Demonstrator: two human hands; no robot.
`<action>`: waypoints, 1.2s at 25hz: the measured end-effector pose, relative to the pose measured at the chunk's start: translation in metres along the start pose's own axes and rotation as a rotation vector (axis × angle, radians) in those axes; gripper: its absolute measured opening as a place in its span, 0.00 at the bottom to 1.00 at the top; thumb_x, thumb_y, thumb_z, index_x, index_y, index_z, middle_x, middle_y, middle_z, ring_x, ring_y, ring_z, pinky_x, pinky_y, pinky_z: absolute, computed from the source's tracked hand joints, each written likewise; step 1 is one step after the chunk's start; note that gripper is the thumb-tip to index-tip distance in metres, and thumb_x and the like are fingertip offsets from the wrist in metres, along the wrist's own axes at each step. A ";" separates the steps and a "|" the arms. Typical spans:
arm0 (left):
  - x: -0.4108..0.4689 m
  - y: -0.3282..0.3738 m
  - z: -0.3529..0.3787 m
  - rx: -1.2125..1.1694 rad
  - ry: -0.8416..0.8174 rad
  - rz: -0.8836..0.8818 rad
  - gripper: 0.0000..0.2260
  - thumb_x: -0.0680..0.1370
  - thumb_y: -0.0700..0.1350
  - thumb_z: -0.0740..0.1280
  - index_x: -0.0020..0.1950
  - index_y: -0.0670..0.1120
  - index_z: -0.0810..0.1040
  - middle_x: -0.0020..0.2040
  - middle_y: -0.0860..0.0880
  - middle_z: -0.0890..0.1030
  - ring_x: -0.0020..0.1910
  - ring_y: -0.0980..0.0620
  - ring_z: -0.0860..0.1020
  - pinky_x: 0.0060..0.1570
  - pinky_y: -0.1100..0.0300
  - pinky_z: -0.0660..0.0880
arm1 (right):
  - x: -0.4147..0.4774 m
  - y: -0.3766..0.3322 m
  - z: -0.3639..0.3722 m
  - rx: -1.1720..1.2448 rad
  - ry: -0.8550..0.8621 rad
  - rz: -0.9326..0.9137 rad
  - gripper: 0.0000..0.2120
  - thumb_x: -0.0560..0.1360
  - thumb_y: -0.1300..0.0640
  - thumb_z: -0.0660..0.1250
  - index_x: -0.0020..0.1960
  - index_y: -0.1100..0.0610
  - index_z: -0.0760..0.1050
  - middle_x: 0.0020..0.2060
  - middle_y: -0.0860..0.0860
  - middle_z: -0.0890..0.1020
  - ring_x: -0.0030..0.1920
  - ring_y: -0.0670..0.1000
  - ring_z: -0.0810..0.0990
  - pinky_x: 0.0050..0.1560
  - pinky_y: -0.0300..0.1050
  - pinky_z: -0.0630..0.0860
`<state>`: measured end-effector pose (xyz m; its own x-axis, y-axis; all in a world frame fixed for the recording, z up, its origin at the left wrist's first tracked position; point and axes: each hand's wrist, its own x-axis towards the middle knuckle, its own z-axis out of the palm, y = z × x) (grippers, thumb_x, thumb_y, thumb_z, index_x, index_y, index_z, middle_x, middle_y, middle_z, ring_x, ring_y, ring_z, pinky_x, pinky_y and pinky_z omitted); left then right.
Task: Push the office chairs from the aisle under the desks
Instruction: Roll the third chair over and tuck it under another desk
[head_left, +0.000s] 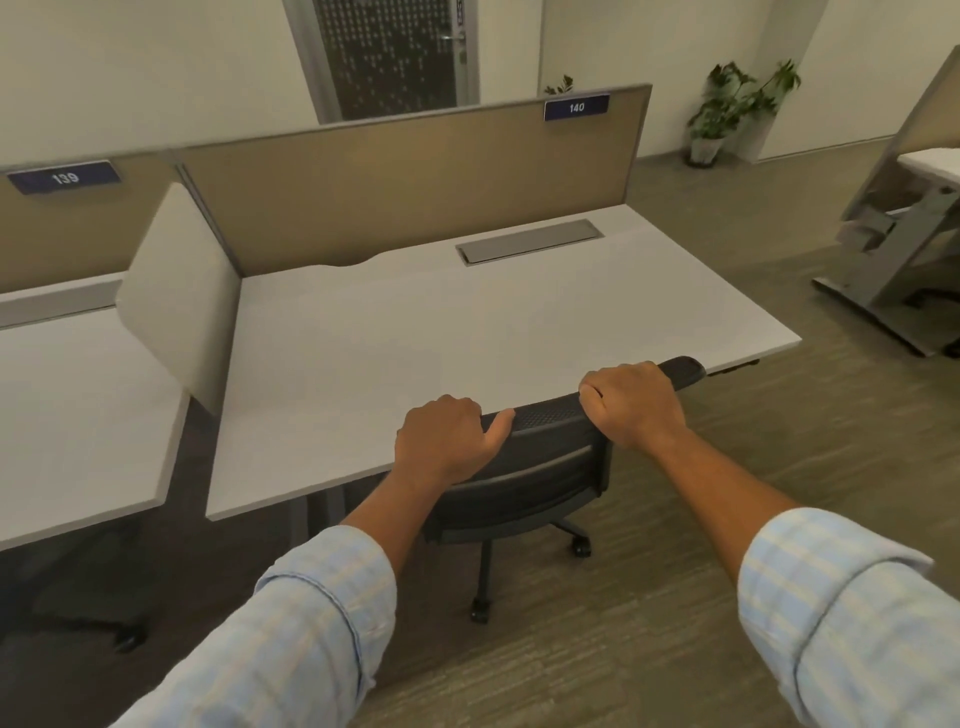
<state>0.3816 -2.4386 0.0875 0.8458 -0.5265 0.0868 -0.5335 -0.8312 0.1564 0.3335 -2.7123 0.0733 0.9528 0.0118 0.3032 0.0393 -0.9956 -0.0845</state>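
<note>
Head view, looking down over both forearms in rolled light-blue checked sleeves (322, 613).

At centre of the frame, a black office chair (540, 467) with its backrest against the front edge of the white bench (415, 338), seat already below the benchtop. Chair base and two casters (480, 613) visible on the carpet (675, 649) at lower centre, not fully under.

Left hand (441, 441) closed over the top rim of the backrest, fingers curled over the far side, thumb lying along the rim toward the right. Right hand (631, 402) also wrapped around the same rim, further right, knuckles up, near the upper corner of the backrest.

On the bench, a grey cable hatch (530, 241) near the back, right of centre. Behind it a tan partition (395, 182) with a blue plate reading 140 (576, 107). At left, a second bench (67, 415) behind a white side divider (182, 296), its plate reading 139 (65, 177); under it, in shadow, a dark chair base (93, 597).

In the upper right, a potted plant (732, 109) by the wall and part of another desk frame (893, 249). At top centre, a door with patterned glass (389, 52).
</note>
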 end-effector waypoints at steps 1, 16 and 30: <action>0.006 0.000 0.001 0.005 0.005 -0.004 0.31 0.86 0.68 0.54 0.32 0.48 0.70 0.30 0.50 0.75 0.29 0.50 0.72 0.34 0.55 0.66 | 0.007 0.002 0.001 0.006 -0.001 -0.002 0.18 0.78 0.47 0.48 0.33 0.49 0.65 0.26 0.47 0.69 0.28 0.55 0.70 0.38 0.51 0.65; 0.032 0.002 0.013 0.017 0.012 -0.034 0.32 0.86 0.68 0.54 0.35 0.47 0.79 0.30 0.51 0.76 0.29 0.53 0.73 0.32 0.60 0.60 | 0.029 0.024 0.019 0.045 0.044 0.026 0.22 0.79 0.48 0.53 0.36 0.53 0.79 0.26 0.48 0.75 0.26 0.53 0.72 0.36 0.49 0.71; 0.018 0.007 0.007 0.047 -0.002 -0.214 0.34 0.84 0.72 0.47 0.38 0.48 0.75 0.37 0.49 0.79 0.39 0.47 0.77 0.60 0.46 0.75 | 0.023 0.014 0.018 0.082 0.030 0.115 0.19 0.86 0.50 0.56 0.54 0.59 0.82 0.47 0.55 0.86 0.47 0.58 0.83 0.61 0.59 0.76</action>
<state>0.3932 -2.4556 0.0833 0.9397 -0.3376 0.0541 -0.3418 -0.9314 0.1254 0.3613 -2.7244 0.0618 0.9430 -0.1059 0.3155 -0.0441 -0.9794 -0.1970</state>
